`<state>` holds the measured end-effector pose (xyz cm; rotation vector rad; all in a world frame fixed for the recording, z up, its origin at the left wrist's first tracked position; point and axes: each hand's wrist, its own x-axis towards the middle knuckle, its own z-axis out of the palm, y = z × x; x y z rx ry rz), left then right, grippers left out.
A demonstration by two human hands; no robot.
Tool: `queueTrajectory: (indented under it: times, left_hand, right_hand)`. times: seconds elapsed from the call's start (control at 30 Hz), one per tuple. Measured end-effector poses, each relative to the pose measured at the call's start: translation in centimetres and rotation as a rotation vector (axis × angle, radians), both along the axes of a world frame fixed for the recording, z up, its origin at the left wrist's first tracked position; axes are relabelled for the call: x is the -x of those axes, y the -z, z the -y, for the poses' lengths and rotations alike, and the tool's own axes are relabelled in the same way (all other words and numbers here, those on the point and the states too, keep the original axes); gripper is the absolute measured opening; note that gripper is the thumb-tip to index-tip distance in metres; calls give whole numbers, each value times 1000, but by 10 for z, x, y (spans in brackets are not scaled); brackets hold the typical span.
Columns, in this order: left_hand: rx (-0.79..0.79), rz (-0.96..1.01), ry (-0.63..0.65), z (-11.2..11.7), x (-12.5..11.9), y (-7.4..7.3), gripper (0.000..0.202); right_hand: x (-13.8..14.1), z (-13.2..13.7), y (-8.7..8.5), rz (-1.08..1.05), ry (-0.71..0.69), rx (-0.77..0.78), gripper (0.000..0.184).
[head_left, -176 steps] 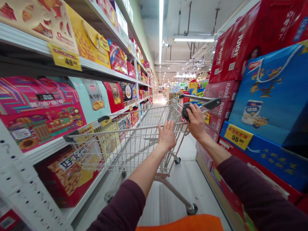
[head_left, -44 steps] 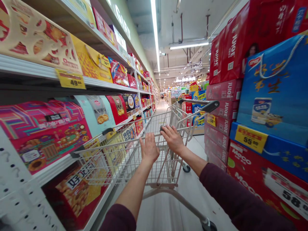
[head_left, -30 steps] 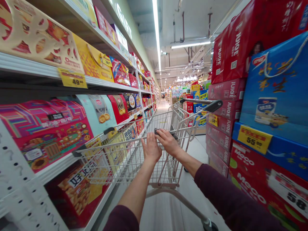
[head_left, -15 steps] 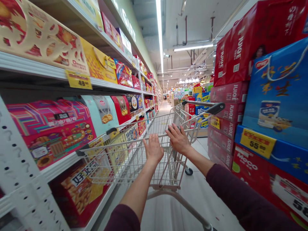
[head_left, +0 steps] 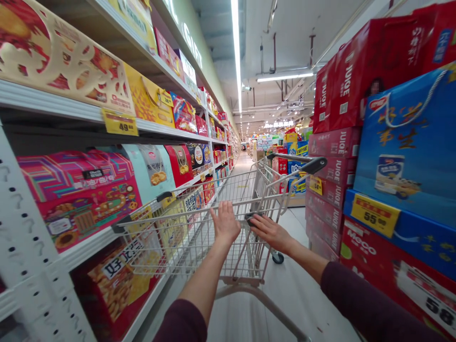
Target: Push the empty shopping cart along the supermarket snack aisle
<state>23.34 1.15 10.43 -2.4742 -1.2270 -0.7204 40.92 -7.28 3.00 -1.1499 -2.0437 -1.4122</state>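
A wire shopping cart (head_left: pixel 185 223) stands across the aisle just in front of me, with its handlebar (head_left: pixel 297 161) at the far right. My left hand (head_left: pixel 226 225) lies over the near top rim of the basket, its fingers close together and pointing forward. To its right, my right hand (head_left: pixel 272 232) holds the cart at a dark grey plastic piece (head_left: pixel 253 218) on the rim, fingers stretched across it. Both thumbs are mostly hidden. Through the wires, no goods show inside the basket.
Shelves (head_left: pixel 71 109) of boxed snacks run along the left, close to the cart. Stacked red gift boxes (head_left: pixel 337 95) and a blue gift bag (head_left: pixel 402 152) line the right. One caster (head_left: pixel 278 257) rests on the pale floor. The aisle (head_left: pixel 242 166) stretches away ahead.
My right hand has slid lower on the cart, and its spread fingers have come together over the grey piece. My left hand keeps its place. The view has shifted slightly, with the right-hand stacks nearer.
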Motion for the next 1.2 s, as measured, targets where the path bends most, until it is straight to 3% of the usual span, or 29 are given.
queueTrajectory:
  times: [0.2, 0.27, 0.4, 0.53, 0.7, 0.8, 0.97, 1.03, 1.1, 1.2]
  left_hand:
    - [-8, -57, 50, 12, -12, -5, 74]
    - [-10, -49, 57, 15, -18, -4, 74]
    - [4, -37, 37, 17, -21, -3, 73]
    - [-10, -56, 52, 16, -19, -1, 73]
    - [-14, -31, 44, 20, -20, 4, 76]
    - [-14, -31, 55, 21, -20, 6, 77]
    - [-2, -22, 37, 21, -21, 6, 78]
    - [-1, -27, 34, 20, -21, 6, 79]
    - [-4, -38, 47, 21, -19, 5, 79]
    - [-19, -42, 64, 21, -17, 5, 79]
  right_hand:
    - [0, -18, -48, -249, 97, -186, 40]
    - [-2, -24, -54, -310, 136, -176, 40]
    - [1, -29, -36, -273, 129, -128, 38]
    - [6, -27, -16, -216, 90, -182, 36]
    - [9, -17, -6, -146, 56, -149, 32]
    - [10, -13, -16, -136, 52, -143, 34]
    - [8, -20, -53, -278, 119, -194, 38]
    - [6, -24, -56, -284, 143, -199, 38]
    - [6, -25, -46, -253, 144, -197, 38]
    - [9, -23, -16, -223, 102, -170, 36]
